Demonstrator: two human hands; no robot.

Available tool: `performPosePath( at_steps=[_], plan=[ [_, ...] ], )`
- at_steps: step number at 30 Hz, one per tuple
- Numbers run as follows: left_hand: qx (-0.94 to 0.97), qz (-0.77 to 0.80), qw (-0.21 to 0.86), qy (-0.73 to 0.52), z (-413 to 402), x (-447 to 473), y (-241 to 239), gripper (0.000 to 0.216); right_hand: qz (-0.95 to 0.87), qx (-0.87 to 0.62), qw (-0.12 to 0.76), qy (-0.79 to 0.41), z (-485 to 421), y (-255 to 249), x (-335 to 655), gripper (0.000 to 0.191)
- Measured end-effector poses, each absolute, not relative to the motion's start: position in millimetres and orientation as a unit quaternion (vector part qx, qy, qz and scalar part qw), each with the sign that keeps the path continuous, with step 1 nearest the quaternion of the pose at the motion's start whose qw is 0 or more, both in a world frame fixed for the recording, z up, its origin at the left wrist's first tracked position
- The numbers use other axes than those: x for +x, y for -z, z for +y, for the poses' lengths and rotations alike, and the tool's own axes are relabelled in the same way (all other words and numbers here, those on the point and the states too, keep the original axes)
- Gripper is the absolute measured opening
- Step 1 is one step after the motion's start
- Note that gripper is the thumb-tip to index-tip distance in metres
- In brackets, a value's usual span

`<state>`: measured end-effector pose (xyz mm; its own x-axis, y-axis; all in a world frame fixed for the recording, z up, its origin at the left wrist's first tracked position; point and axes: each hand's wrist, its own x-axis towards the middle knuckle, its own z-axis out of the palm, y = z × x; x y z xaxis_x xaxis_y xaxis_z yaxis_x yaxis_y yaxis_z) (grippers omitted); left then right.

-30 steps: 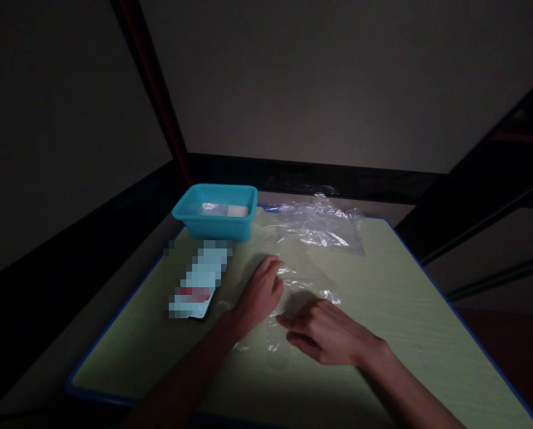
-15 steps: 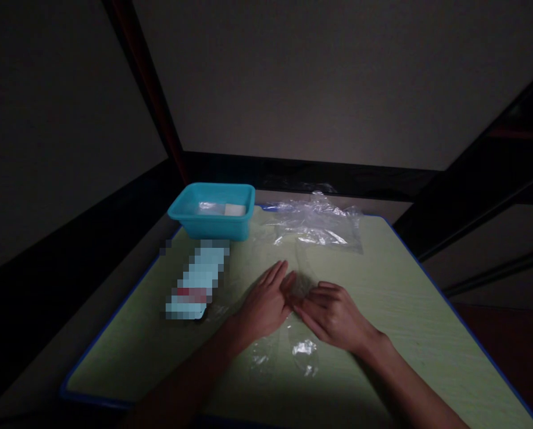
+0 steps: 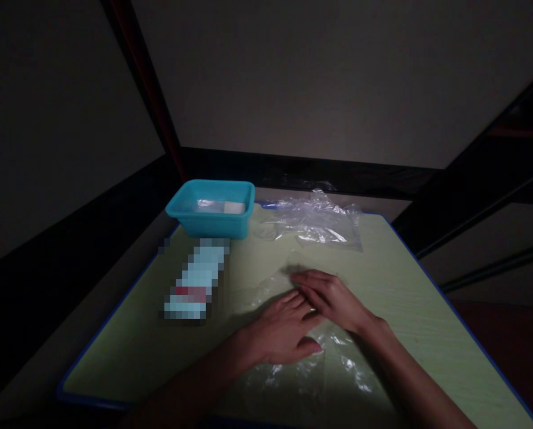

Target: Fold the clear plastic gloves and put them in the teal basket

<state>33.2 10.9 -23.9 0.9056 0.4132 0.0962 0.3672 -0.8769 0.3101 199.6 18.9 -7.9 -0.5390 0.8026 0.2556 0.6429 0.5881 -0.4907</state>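
Observation:
A clear plastic bag lies flat on the pale green table in front of me. My left hand rests flat on the bag with fingers stretched out. My right hand lies just beyond it, fingers extended flat, pressing on the bag's far part. The fingertips of both hands meet near the middle. Neither hand grips anything.
A teal plastic tub holding a white block and some plastic stands at the back left. A heap of clear plastic bags lies at the back centre. A blurred-out flat object lies left of my hands. The table has a blue edge.
My left hand slid back toward me and to the right over the bag. My right hand moved forward and left, its fingers now ahead of the left hand. The bag lies flatter.

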Motion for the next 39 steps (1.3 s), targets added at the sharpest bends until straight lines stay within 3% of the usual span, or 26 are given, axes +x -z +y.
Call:
performPosePath(
  at_steps=[8, 29, 39],
  plan=[
    [0.967, 0.186, 0.146, -0.09, 9.8, 34.8, 22.6, 0.05, -0.847, -0.376, 0.233, -0.295, 33.9, 22.9, 207.1, 0.037],
    [0.972, 0.164, 0.133, -0.107, 6.2, 29.0, 23.8, 0.057, -0.883, -0.419, 0.081, -0.198, 45.8, 26.2, 212.7, 0.044],
    [0.953, 0.256, 0.135, -0.088, 20.3, 12.9, 30.3, 0.056, -0.845, -0.527, 0.052, -0.066, 42.1, 43.2, 231.5, 0.048]
  ],
)
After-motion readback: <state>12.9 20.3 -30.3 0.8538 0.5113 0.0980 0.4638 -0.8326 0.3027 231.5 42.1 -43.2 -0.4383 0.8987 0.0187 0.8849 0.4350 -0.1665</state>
